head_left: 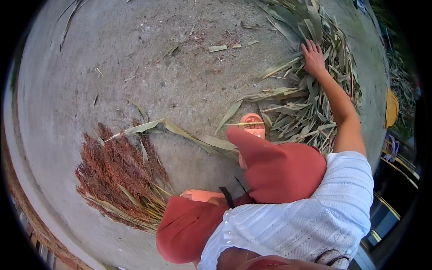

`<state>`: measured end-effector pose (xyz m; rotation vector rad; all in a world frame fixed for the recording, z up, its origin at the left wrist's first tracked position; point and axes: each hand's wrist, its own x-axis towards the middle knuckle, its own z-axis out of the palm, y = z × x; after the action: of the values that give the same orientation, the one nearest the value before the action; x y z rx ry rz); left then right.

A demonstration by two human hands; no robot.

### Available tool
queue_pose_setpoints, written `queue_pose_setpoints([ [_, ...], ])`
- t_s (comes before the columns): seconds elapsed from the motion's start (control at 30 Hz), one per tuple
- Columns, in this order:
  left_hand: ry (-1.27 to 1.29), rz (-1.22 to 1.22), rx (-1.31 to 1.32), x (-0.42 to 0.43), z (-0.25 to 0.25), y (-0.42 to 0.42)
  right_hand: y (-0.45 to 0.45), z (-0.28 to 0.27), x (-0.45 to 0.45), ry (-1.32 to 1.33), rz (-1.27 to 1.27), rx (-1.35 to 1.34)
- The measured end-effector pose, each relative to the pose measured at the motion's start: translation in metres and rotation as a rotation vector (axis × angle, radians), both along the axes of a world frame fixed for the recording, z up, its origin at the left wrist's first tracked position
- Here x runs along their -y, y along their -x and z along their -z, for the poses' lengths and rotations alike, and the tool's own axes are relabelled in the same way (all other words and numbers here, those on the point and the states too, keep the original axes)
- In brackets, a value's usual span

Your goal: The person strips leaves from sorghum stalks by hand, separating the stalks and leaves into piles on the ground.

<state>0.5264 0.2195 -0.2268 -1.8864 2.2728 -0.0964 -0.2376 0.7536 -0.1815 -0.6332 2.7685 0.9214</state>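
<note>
My right hand [313, 58] reaches out at the upper right, its fingers apart and lying on a heap of long, dry green leaves and stalks [310, 105]. Nothing shows gripped in it. At the lower left, a bunch of reddish-brown seed heads [119, 173] rests on the concrete, its yellowish stems running toward my knee and out of sight behind it. One long pale leaf [175, 129] stretches from the seed heads toward my legs. My left hand does not show; that side is hidden by my body and red trousers [283, 173].
Orange sandals [254, 123] are on my feet on the grey concrete ground [81, 108]. Leaf scraps [218, 48] are scattered near the top. A yellow object [391, 108] and more leaves are at the right edge, with dark items below them.
</note>
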Motion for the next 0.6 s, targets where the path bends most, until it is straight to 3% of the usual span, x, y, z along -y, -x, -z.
queue_pose_setpoints([
  [0.1, 0.138, 0.233, -0.267, 0.010, -0.024, 0.020, -0.037, 0.022, 0.123, 0.409, -0.397, 0.175],
  [0.17, 0.207, 0.274, -0.470, 0.020, -0.060, 0.081, -0.099, 0.040, 0.208, 0.717, -0.563, 0.566],
  [0.23, 0.248, 0.207, -0.636, 0.025, -0.117, 0.170, -0.172, 0.080, 0.265, 0.888, -0.785, 0.883],
  [0.27, 0.232, 0.225, -0.678, 0.037, -0.144, 0.190, -0.206, 0.078, 0.290, 0.842, -0.826, 0.977],
  [0.33, 0.206, 0.247, -0.710, 0.054, -0.201, 0.232, -0.253, 0.086, 0.323, 0.792, -0.834, 0.968],
  [0.43, 0.179, 0.386, -0.779, 0.041, -0.253, 0.294, -0.265, 0.121, 0.339, 0.789, -0.738, 0.659],
  [0.53, -0.067, 0.744, -0.926, 0.012, -0.236, 0.341, -0.240, 0.137, 0.321, 0.901, -0.682, 0.792],
  [0.6, -0.255, 0.787, -0.777, 0.004, -0.216, 0.358, -0.229, 0.144, 0.302, 0.987, -0.686, 0.772],
])
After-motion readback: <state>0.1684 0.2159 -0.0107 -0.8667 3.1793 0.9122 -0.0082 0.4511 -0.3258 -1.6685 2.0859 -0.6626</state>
